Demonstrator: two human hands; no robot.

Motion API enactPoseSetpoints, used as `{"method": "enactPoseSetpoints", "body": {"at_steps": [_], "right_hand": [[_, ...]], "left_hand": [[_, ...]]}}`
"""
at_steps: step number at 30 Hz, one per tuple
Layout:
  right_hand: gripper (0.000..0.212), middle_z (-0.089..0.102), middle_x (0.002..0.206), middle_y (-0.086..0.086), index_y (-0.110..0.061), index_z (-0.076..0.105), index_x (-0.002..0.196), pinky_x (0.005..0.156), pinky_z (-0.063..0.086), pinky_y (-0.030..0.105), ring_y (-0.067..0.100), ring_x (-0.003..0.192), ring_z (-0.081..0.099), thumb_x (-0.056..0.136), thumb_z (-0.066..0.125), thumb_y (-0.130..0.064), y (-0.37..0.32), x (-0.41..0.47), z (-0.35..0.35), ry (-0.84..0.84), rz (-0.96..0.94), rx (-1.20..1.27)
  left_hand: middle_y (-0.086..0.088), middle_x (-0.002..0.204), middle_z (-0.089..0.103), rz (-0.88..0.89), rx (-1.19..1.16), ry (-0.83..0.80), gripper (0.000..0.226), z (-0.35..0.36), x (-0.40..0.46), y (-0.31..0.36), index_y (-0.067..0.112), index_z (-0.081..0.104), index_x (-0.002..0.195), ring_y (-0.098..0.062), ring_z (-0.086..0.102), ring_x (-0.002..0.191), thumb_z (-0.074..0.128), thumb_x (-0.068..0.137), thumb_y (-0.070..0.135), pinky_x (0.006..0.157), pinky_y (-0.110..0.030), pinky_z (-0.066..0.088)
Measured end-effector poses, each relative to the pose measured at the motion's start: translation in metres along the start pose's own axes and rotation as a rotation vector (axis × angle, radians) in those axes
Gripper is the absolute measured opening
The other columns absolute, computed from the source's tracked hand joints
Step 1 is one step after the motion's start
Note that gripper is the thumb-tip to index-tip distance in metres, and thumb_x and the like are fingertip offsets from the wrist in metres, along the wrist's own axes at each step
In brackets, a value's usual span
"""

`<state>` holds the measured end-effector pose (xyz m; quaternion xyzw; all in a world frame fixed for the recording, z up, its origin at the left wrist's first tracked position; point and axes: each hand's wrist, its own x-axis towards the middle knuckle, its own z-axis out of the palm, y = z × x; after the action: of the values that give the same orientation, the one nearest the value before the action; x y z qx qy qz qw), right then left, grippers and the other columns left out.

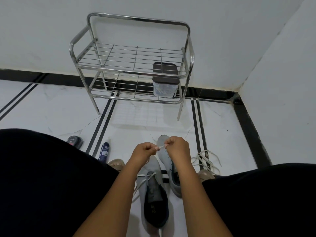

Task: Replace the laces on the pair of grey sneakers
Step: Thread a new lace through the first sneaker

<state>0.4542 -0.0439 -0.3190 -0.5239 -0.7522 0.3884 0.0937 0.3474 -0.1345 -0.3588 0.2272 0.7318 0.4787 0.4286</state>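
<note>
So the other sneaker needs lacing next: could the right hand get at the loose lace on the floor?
Probably yes: the loose lace lies uncovered on the floor beside the right hand, though that hand now pinches a lace end.

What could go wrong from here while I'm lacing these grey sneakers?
Both hands, left hand and right hand, pinch one short stretch of white lace; it could slip from the fingers. The loose pile of white laces on the floor might tangle. The unlaced grey sneaker lies tilted and could roll.
</note>
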Motion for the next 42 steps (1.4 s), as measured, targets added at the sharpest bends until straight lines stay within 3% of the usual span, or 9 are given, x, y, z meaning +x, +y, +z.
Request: {"method": "enactPoseSetpoints", "body": {"at_steps": [3,5,8,11,13,18,25,29,42], "right_hand": [[0.024,0.07,0.099,0.005,-0.017,0.071,0.091,0.078,0.056,0.034,0.025,0.089,0.065,0.088,0.05,-0.004,0.018,0.006,0.013,0.02,0.093,0.002],[0.024,0.068,0.101,0.006,-0.012,0.07,0.096,0.073,0.053,0.029,0.028,0.094,0.064,0.089,0.049,-0.006,0.032,0.005,0.028,-0.099,0.132,-0.095],[0.015,0.065,0.089,0.008,-0.011,0.066,0.082,0.06,0.04,0.023,0.029,0.096,0.063,0.087,0.053,-0.011,0.054,-0.006,0.06,-0.32,0.119,-0.266],[0.013,0.061,0.097,0.01,-0.012,0.062,0.086,0.072,0.045,0.028,0.027,0.095,0.061,0.085,0.061,-0.025,0.074,-0.02,0.088,-0.396,0.08,-0.372],[0.023,0.061,0.11,0.012,-0.01,0.066,0.101,0.078,0.046,0.029,0.029,0.101,0.061,0.087,0.06,-0.028,0.086,-0.025,0.097,-0.393,0.065,-0.385],[0.018,0.07,0.098,0.009,-0.015,0.072,0.093,0.068,0.042,0.025,0.027,0.093,0.064,0.085,0.056,-0.017,0.103,-0.02,0.102,-0.347,0.214,-0.244],[0.029,0.061,0.074,0.002,-0.02,0.053,0.057,0.059,0.038,0.024,0.021,0.08,0.062,0.086,0.059,-0.023,0.113,-0.014,0.107,-0.33,0.296,-0.153],[0.039,0.057,0.072,0.005,-0.019,0.046,0.053,0.056,0.033,0.024,0.017,0.074,0.053,0.087,0.061,-0.028,0.114,-0.012,0.106,-0.33,0.301,-0.136],[0.032,0.06,0.071,0.001,-0.021,0.052,0.053,0.056,0.036,0.023,0.018,0.073,0.057,0.084,0.059,-0.019,0.117,-0.012,0.111,-0.313,0.301,-0.12]], "left_hand": [[0.0,0.08,0.065,-0.08,0.155,0.16,0.015,-0.005,0.011,-0.016,0.018,0.065,0.077,-0.016,0.061,0.069,0.062,0.09,0.022,0.069,-0.027,0.045],[0.003,0.079,0.063,-0.16,0.263,0.207,0.017,-0.006,0.015,-0.03,0.019,0.063,0.073,-0.018,0.058,0.073,0.061,0.089,0.025,0.068,-0.027,0.046],[-0.003,0.082,0.067,-0.294,0.404,0.188,0.024,0.0,0.018,-0.057,0.019,0.06,0.063,-0.023,0.062,0.083,0.062,0.085,0.028,0.074,-0.028,0.048],[-0.008,0.095,0.072,-0.358,0.456,0.1,0.015,0.008,0.02,-0.083,0.015,0.069,0.075,-0.026,0.065,0.093,0.063,0.082,0.027,0.08,-0.03,0.051],[-0.006,0.095,0.071,-0.38,0.464,0.055,0.014,0.016,0.016,-0.094,0.019,0.066,0.073,-0.025,0.065,0.095,0.062,0.083,0.028,0.081,-0.029,0.051],[-0.003,0.096,0.069,-0.419,0.502,0.072,0.023,0.032,0.012,-0.118,0.028,0.058,0.058,-0.027,0.064,0.093,0.054,0.08,0.03,0.081,-0.035,0.053],[0.0,0.101,0.068,-0.449,0.448,0.145,0.016,0.043,0.009,-0.127,0.027,0.066,0.074,-0.026,0.062,0.097,0.054,0.085,0.03,0.088,-0.038,0.049],[-0.001,0.108,0.065,-0.457,0.458,0.245,0.023,0.05,0.007,-0.129,0.027,0.072,0.092,-0.027,0.061,0.099,0.052,0.086,0.033,0.087,-0.038,0.047],[0.001,0.109,0.06,-0.357,0.633,0.275,0.018,0.057,0.0,-0.124,0.031,0.074,0.087,-0.022,0.058,0.101,0.056,0.086,0.035,0.084,-0.031,0.047]]}}
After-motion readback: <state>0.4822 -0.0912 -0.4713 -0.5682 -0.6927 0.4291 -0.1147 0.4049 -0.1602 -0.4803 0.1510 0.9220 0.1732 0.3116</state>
